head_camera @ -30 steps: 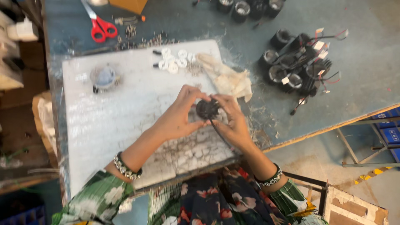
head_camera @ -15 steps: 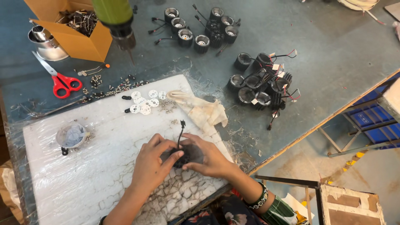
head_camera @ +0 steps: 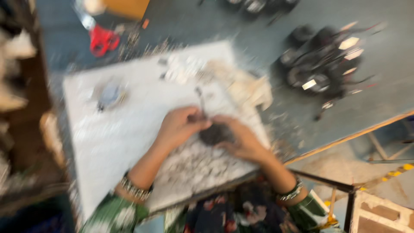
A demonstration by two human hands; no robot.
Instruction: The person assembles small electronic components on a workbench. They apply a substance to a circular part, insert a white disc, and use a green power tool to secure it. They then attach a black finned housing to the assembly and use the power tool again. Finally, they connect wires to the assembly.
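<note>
Your left hand point(head_camera: 179, 127) and right hand point(head_camera: 241, 140) meet over the near part of the white board point(head_camera: 116, 138) that lies on the blue-grey desk point(head_camera: 388, 82), and between them sits a small dark round part point(head_camera: 213, 133). Your left fingers point(head_camera: 200, 124) curl down onto its upper left edge, and your right fingers point(head_camera: 224, 121) wrap over it from the other side, so both hands grip the part together just above the board's cracked, worn patch. A thin dark wire point(head_camera: 201, 100) rises from the part toward the far side of the board. The view is badly smeared, so finer detail of the grip cannot be told. Beyond your hands, a crumpled pale cloth point(head_camera: 246, 84) lies at the board's right edge, with small white pieces point(head_camera: 183, 67) just left of it. A round grey object point(head_camera: 110, 92) rests on the board's left part. Red-handled scissors point(head_camera: 102, 39) lie on the desk past the board, and a cluster of dark round parts with wires point(head_camera: 323, 64) sits well apart to the right.
</note>
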